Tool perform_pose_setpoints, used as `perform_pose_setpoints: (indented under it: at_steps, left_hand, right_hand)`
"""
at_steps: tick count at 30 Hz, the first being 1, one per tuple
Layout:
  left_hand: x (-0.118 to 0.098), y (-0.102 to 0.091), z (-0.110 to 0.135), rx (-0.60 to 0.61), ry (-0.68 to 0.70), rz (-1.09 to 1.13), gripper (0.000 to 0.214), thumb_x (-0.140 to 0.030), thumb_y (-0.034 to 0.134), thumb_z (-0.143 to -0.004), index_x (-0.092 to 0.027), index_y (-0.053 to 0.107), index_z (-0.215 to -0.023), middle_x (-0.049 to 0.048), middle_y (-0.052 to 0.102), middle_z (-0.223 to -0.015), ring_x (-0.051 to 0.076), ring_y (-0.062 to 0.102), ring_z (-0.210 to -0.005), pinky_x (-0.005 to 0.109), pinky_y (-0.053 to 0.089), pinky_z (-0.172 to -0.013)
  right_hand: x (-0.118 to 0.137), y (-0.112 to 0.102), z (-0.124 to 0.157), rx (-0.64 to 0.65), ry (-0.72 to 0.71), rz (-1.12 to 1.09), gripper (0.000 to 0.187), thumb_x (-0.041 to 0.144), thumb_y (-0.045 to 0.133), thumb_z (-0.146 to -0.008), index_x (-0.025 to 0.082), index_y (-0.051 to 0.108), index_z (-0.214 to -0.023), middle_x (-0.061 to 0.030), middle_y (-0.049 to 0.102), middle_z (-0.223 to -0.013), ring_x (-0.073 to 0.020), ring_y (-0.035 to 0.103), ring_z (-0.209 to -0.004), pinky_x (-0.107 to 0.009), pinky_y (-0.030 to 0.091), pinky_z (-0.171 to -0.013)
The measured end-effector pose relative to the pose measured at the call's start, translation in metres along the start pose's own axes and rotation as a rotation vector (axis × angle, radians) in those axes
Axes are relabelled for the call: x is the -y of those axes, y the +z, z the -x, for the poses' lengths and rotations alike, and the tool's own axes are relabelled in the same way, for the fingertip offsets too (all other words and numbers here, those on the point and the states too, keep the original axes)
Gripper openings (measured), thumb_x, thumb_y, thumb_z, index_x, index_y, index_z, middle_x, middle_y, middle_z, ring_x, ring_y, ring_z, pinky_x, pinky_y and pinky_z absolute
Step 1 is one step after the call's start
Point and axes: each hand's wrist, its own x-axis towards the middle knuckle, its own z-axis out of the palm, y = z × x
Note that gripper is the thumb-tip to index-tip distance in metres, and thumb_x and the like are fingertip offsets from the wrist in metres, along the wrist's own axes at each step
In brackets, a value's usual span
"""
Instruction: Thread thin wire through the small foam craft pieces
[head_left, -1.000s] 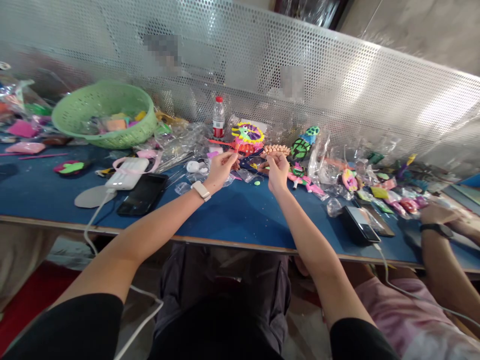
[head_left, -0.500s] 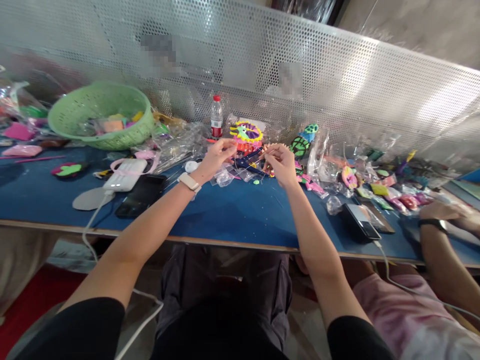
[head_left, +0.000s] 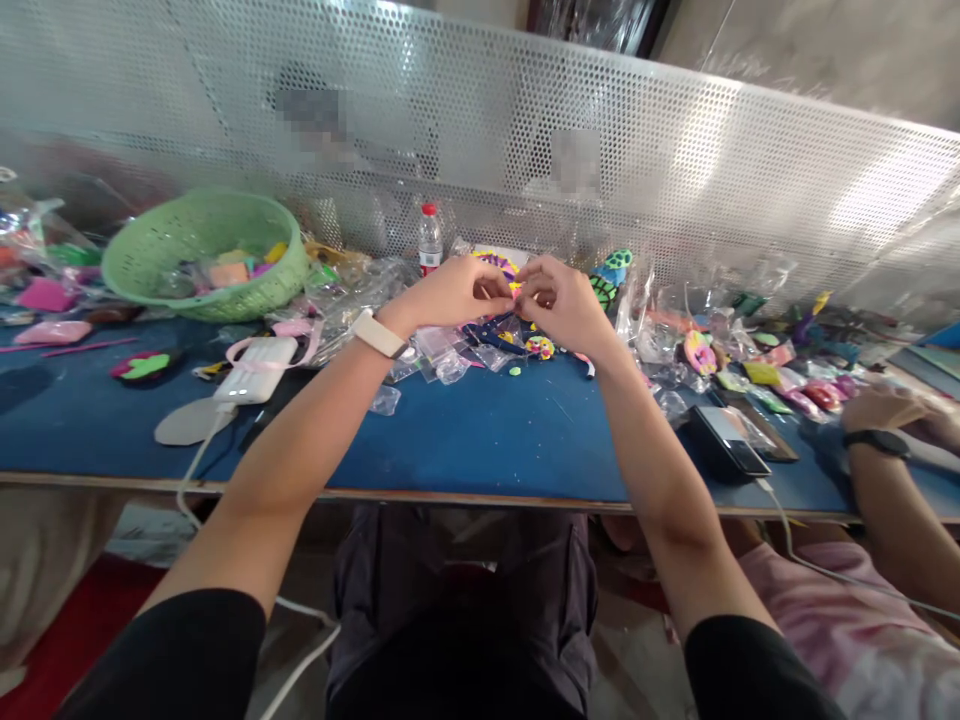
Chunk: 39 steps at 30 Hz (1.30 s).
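Note:
My left hand (head_left: 469,291) and my right hand (head_left: 556,300) meet above the back of the blue table (head_left: 480,430), fingertips nearly together. Both have their fingers curled in a pinch; whatever lies between the fingertips is too small to make out. Partly hidden behind them is a yellow and purple clay figure (head_left: 496,262). Below the hands lie a dark blue piece (head_left: 504,338) and a small round clay piece with yellow and red (head_left: 540,347). A green bit of clay (head_left: 515,371) sits nearer the front. Clear plastic wrap (head_left: 450,366) lies beneath my left hand.
A green basket (head_left: 206,302) with packets stands at left, near a white power bank (head_left: 260,370). A red-capped bottle (head_left: 430,240) stands behind my left hand. Clay packets (head_left: 763,374) and a phone (head_left: 724,443) lie at right, beside a co-worker's hand (head_left: 881,408).
My hands have come closer together and now cover more of the yellow and purple figure. The small round clay piece beneath them shows more fully. The view has shifted slightly.

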Motion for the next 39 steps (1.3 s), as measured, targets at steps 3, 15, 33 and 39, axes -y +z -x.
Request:
perform_pose_setpoints:
  at_steps: [3, 15, 33, 39]
  left_hand:
    - [-0.01, -0.005, -0.017, -0.048, 0.005, 0.035, 0.012, -0.006, 0.086, -0.086, -0.015, 0.079, -0.087, 0.0051, 0.075, -0.081, 0.028, 0.08, -0.099, 0.042, 0.061, -0.1]
    - [-0.017, -0.015, -0.024, -0.032, 0.113, -0.199, 0.022, -0.032, 0.086, -0.094, -0.02, 0.07, -0.085, 0.0028, 0.076, -0.08, 0.015, 0.074, -0.061, 0.025, 0.058, -0.057]
    - [-0.028, -0.013, -0.016, -0.059, 0.12, -0.191, 0.027, -0.028, 0.088, -0.095, -0.018, 0.069, -0.078, 0.0011, 0.068, -0.074, 0.012, 0.067, -0.049, 0.024, 0.042, -0.045]
    - [-0.03, -0.011, -0.016, -0.084, 0.079, -0.219, 0.025, -0.023, 0.088, -0.096, -0.016, 0.071, -0.08, 0.0001, 0.067, -0.072, 0.01, 0.064, -0.047, 0.022, 0.039, -0.044]
  right_hand:
    - [0.016, -0.001, -0.021, -0.073, -0.054, 0.053, 0.034, 0.0, 0.078, -0.079, 0.025, 0.072, -0.101, 0.0027, 0.077, -0.083, -0.0187, 0.071, -0.081, -0.036, 0.063, -0.09]
    - [0.039, 0.007, -0.045, -0.073, -0.271, 0.555, 0.031, 0.017, 0.074, -0.092, 0.025, 0.068, -0.121, 0.0003, 0.076, -0.082, -0.0199, 0.065, -0.07, -0.042, 0.062, -0.085]
    - [0.034, 0.005, -0.04, -0.071, -0.365, 0.505, 0.035, 0.026, 0.071, -0.098, 0.025, 0.069, -0.133, 0.0021, 0.074, -0.082, -0.0137, 0.059, -0.063, -0.033, 0.056, -0.07]
    - [0.032, 0.006, -0.041, -0.083, -0.353, 0.488, 0.037, 0.033, 0.072, -0.1, 0.024, 0.071, -0.136, 0.0003, 0.076, -0.085, -0.015, 0.064, -0.068, -0.034, 0.058, -0.074]
